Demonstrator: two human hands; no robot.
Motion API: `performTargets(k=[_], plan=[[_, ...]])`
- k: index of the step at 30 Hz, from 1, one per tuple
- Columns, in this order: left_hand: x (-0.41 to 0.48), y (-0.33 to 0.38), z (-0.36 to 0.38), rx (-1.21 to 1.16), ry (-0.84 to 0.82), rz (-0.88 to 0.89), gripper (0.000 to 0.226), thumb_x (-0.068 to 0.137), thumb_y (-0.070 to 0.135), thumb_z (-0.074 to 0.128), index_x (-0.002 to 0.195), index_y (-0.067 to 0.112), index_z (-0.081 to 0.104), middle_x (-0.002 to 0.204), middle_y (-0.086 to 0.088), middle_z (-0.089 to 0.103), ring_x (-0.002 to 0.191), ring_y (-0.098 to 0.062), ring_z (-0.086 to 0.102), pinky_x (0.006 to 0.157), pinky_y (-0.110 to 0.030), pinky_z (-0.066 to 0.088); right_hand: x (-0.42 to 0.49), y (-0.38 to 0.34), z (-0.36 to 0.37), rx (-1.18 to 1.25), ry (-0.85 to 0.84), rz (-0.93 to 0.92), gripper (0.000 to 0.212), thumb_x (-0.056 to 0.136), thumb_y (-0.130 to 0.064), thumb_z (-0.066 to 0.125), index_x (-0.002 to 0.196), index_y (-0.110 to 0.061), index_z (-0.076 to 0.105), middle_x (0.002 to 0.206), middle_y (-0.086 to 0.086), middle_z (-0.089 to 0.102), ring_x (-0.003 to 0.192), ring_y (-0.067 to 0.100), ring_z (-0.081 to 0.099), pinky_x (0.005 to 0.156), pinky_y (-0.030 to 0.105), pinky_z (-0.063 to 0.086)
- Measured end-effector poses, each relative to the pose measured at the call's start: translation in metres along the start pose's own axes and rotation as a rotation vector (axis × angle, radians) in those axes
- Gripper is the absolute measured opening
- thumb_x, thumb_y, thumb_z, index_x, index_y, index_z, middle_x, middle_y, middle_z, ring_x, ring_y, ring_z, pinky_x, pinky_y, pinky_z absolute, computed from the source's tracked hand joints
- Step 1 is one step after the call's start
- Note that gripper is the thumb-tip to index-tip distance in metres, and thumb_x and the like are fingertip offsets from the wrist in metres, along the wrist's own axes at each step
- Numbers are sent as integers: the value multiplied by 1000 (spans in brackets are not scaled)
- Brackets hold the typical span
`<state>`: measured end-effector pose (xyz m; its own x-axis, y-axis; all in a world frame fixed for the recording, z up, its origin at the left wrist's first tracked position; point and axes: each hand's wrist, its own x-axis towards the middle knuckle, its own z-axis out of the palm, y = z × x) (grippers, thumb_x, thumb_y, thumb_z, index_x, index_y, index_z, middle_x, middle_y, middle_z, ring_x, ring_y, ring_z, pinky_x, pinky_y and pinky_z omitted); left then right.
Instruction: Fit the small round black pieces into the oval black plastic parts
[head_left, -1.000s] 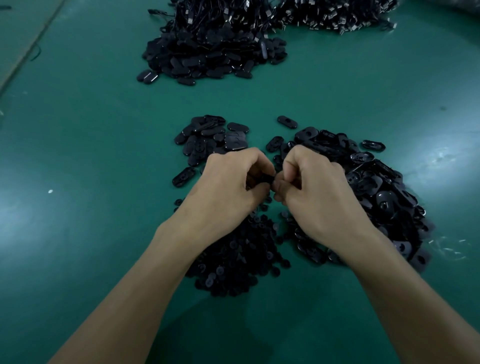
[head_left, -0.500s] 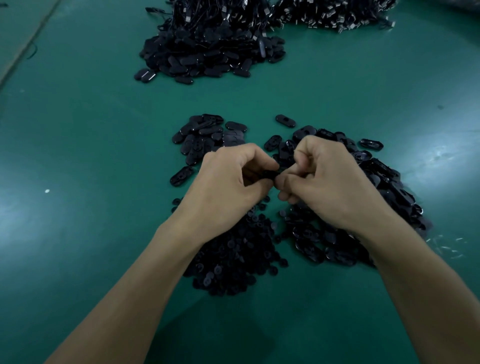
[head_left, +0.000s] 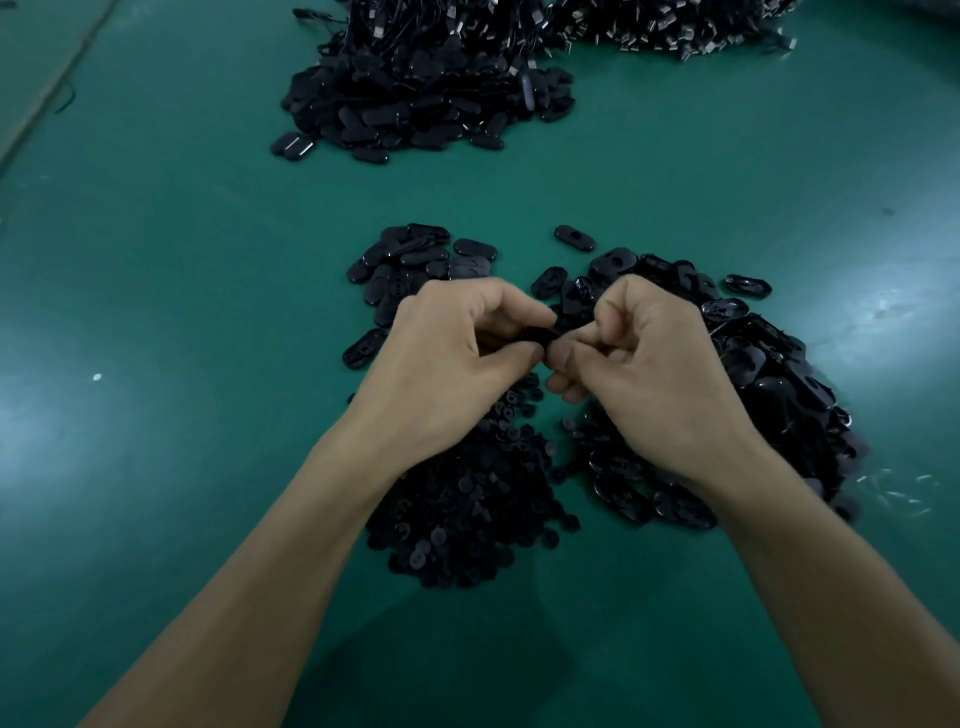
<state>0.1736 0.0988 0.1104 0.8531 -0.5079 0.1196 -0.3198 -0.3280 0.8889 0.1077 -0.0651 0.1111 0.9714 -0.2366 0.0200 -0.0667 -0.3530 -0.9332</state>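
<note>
Nearest the person, a loose heap of small round pieces (head_left: 467, 499) is lying on the green bench (head_left: 156, 291), partly under the left wrist. Just beside it, to the right, a larger heap of oval parts (head_left: 769, 395) is lying under and beyond the right wrist.

Above the gap between these heaps, the left hand (head_left: 447, 358) and the right hand (head_left: 654, 364) are meeting fingertip to fingertip. Each grip is closed, with fingers and thumb pinching one black workpiece (head_left: 544, 335) between the two hands. The fingers are hiding most of it, so it cannot be told which hand is holding the oval and which the round piece.

Step in hand, as judged: a round piece is being pressed into an oval part. The next move is calling for square, firm pressure until the piece seats, then for setting the assembly aside.

Beyond the hands, a small group of ovals (head_left: 415, 260) is lying near a single oval (head_left: 574, 238). No container is showing; all stock is lying loose. Farthest away, a large heap of corded black parts (head_left: 426, 98) is lying.
</note>
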Motion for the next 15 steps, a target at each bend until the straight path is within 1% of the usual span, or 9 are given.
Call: performTargets(k=[2, 3, 7, 10, 12, 14, 15], plan=[[1, 0, -1, -52, 16, -19, 24, 89, 8, 76, 102, 28, 74, 88, 11, 77, 84, 1, 72, 80, -19, 56, 2, 0, -1, 105, -5, -3, 41, 90, 3, 68, 77, -20, 37, 72, 6, 73, 66, 20, 73, 62, 26, 55], [1, 0, -2, -86, 18, -30, 25, 88, 8, 76, 100, 29, 74, 87, 10, 77, 84, 0, 72, 79, -19, 56, 3, 0, -2, 146, -12, -8, 41, 91, 4, 69, 78, -18, 37, 72, 6, 73, 66, 20, 73, 62, 24, 54], [2, 1, -5, -210, 1, -47, 29, 86, 2, 76, 97, 29, 75, 85, 7, 78, 79, -3, 72, 74, -17, 54, 3, -2, -4, 206, -17, -25, 39, 91, 5, 68, 79, -16, 37, 73, 5, 73, 66, 17, 72, 63, 22, 55], [1, 1, -5, -235, 11, -38, 29, 86, 0, 76, 95, 28, 75, 82, 9, 77, 76, -3, 71, 73, -17, 55, 3, -4, -3, 169, -8, -40, 37, 92, 4, 67, 80, -16, 39, 74, 3, 73, 66, 14, 71, 64, 22, 55], [1, 0, -4, -226, 22, -28, 28, 85, 0, 76, 96, 27, 76, 83, 8, 77, 78, -6, 72, 74, -19, 56, 2, -5, -2, 123, 2, -46, 36, 92, 2, 67, 80, -17, 40, 74, 1, 73, 66, 12, 71, 64, 22, 55], [1, -1, -4, -192, 34, -23, 26, 85, 2, 77, 98, 25, 77, 84, 5, 77, 79, -10, 73, 75, -23, 58, 1, -7, -2, 35, 17, -58, 35, 92, -1, 68, 80, -20, 41, 76, 0, 73, 68, 12, 72, 64, 27, 56], [2, -1, -4, -170, 37, -19, 26, 85, 3, 77, 99, 25, 77, 84, 5, 77, 79, -11, 73, 75, -24, 58, 0, -8, -1, -29, 30, -70, 35, 92, -4, 69, 80, -22, 42, 78, 1, 73, 69, 13, 72, 64, 34, 58]])
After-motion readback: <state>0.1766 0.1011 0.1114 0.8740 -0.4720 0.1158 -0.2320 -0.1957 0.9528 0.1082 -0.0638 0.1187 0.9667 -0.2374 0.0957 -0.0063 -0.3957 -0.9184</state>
